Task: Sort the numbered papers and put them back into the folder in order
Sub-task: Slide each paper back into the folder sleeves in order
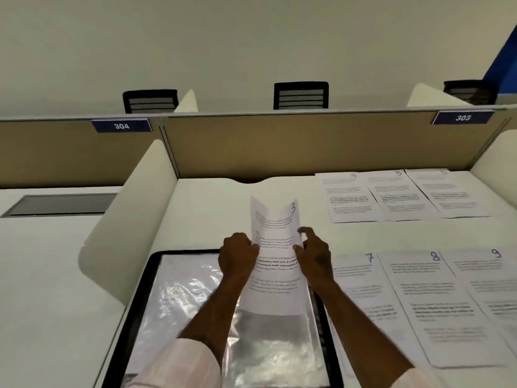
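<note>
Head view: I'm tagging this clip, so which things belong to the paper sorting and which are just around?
Job: sheet 3, gripped by left hand and right hand; open folder; sheet 5, sheet 7, sheet 8, sheet 9 on the desk.
Just around: plate 304, plate 303, chair, partition.

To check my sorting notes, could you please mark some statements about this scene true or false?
1. The left hand and right hand both hold sheet 3. True.
2. The folder lies closed. False: it lies open under the held sheet.
3. Right of the folder lie sheet 7, sheet 8 and sheet 9. True.
4. The folder already holds sheet 5. False: it lies on the desk, far row.
</note>
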Demonstrator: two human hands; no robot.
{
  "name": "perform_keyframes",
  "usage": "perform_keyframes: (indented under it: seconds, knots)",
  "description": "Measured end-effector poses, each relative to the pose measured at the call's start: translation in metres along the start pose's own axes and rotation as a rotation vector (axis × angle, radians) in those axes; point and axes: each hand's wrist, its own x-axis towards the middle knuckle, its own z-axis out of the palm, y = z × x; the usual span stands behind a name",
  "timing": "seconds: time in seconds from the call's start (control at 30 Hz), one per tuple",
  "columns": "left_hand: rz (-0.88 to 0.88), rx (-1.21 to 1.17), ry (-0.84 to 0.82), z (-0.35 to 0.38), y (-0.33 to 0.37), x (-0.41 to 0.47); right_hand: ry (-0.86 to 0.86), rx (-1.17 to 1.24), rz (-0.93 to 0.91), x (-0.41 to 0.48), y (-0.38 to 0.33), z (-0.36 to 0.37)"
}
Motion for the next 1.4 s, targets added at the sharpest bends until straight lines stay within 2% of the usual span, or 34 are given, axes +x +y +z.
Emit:
perform_keyframes:
  seconds: [0.13,0.2,0.33,0.47,0.57,0.67,0.73,0.93,1.1,1.17,1.27,1.33,1.4]
  knots:
    - [0.120,0.087,0.027,-0.016,-0.016,-0.040,-0.003,-0.121,-0.032,-0.046,-0.021,0.024]
    - [0.179,0.113,0.032,-0.022,-0.028,-0.059,-0.020,-0.098,-0.038,-0.070,-0.032,0.030]
    - [0.297,0.176,0.066,-0.027,-0.045,-0.093,-0.047,-0.038,0.065,-0.109,-0.056,0.031]
    - [0.401,0.103,0.082,-0.030,-0.051,-0.125,-0.072,-0.034,0.087,-0.136,-0.066,0.027]
    - [0.326,0.096,0.083,-0.038,-0.056,-0.135,-0.059,-0.007,0.075,-0.145,-0.059,0.022]
    - [0.156,0.014,0.093,-0.049,-0.062,-0.133,0.053,-0.030,0.110,-0.145,-0.049,0.010]
    - [0.104,-0.016,0.092,-0.054,-0.067,-0.132,0.123,-0.121,0.154,-0.149,-0.042,0.001]
    - [0.168,-0.176,0.056,-0.038,-0.069,-0.158,0.206,-0.462,0.274,-0.154,-0.020,-0.009]
    - [0.185,-0.267,0.103,-0.022,-0.063,-0.184,0.272,-0.614,0.182,-0.156,-0.007,-0.014]
    - [0.133,-0.233,0.116,-0.021,-0.060,-0.187,0.228,-0.571,0.109,-0.158,-0.003,-0.016]
    - [0.068,-0.151,0.118,-0.021,-0.055,-0.190,0.120,-0.306,0.021,-0.161,-0.001,-0.018]
    - [0.064,-0.084,0.127,-0.021,-0.049,-0.193,0.056,-0.157,-0.009,-0.165,-0.002,-0.017]
    - [0.106,0.005,0.157,-0.016,-0.044,-0.196,0.001,-0.111,-0.049,-0.169,-0.002,-0.014]
